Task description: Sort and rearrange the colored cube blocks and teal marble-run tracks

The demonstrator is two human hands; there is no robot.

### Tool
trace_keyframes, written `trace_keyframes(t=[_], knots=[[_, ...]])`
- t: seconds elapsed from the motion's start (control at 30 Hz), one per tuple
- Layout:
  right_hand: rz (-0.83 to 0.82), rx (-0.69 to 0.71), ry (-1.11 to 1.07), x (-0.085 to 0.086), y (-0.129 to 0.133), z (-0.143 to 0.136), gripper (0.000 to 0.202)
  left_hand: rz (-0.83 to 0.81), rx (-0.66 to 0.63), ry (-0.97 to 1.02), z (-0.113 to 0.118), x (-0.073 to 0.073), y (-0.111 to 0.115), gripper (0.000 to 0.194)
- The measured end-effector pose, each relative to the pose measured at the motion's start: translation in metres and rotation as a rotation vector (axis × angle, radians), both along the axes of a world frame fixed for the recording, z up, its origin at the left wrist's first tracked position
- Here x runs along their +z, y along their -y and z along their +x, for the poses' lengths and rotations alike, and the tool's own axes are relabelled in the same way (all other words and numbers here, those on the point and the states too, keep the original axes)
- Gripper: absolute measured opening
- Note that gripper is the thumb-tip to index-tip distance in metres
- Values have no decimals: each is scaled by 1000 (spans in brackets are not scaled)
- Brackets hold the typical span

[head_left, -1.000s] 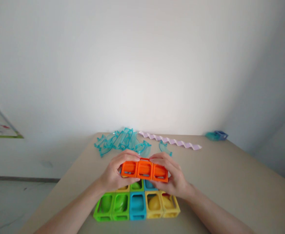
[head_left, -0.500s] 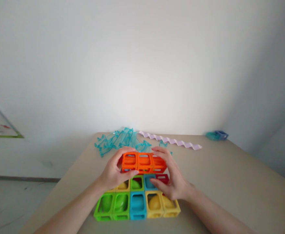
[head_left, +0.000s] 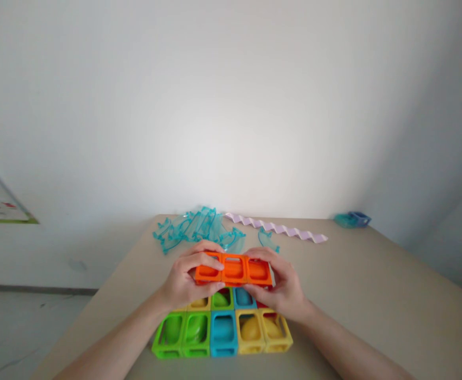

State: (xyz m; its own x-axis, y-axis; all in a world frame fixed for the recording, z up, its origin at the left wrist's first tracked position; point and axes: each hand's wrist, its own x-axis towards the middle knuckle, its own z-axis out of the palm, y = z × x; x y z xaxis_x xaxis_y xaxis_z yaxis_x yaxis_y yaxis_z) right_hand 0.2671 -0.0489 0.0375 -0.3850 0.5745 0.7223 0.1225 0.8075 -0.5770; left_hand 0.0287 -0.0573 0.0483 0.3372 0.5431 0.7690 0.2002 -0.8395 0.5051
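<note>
A row of three joined orange frame blocks (head_left: 233, 268) is held between both hands, over the back part of a coloured block group. My left hand (head_left: 194, 272) grips its left end, fingers on top and thumb below. Around the right end, my right hand (head_left: 278, 279) is closed, thumb at the lower edge. Below and nearer lie joined green blocks (head_left: 196, 349), a blue block (head_left: 223, 349) and yellow blocks (head_left: 250, 348), rounded shapes showing in the green and yellow ones. Red parts behind are mostly hidden by the right hand.
Translucent teal pieces (head_left: 199, 227) are heaped at the table's back left, with a single teal piece (head_left: 268, 240) farther right. A pale purple zigzag strip (head_left: 282, 229) lies along the back. At the back right corner sits a dark blue block (head_left: 359, 219) beside something teal.
The orange row has tilted, its face turned further up, and sits slightly lower. My right thumb has moved up against it, and my left fingers have shifted onto its top.
</note>
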Motion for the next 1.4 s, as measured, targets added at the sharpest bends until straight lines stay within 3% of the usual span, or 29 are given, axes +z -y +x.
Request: trace_keyframes(t=[0.3,0.5,0.67,0.8,1.2,1.4], knots=[[6,33,-13,0,3,-2,45,-8,-15,-3,1,1,1,20],[38,54,11,2,4,-1,45,-211,-37,46,1,-4,2,59],[109,10,94,6,3,1,54,-133,-42,1,1,0,2,46],[95,46,137,7,2,2,47,-102,-73,-3,1,0,1,47],[120,76,122,8,2,2,51,-81,-95,2,1,-2,1,48],[126,-28,179,2,0,3,50,-78,-22,-26,2,-2,1,47]])
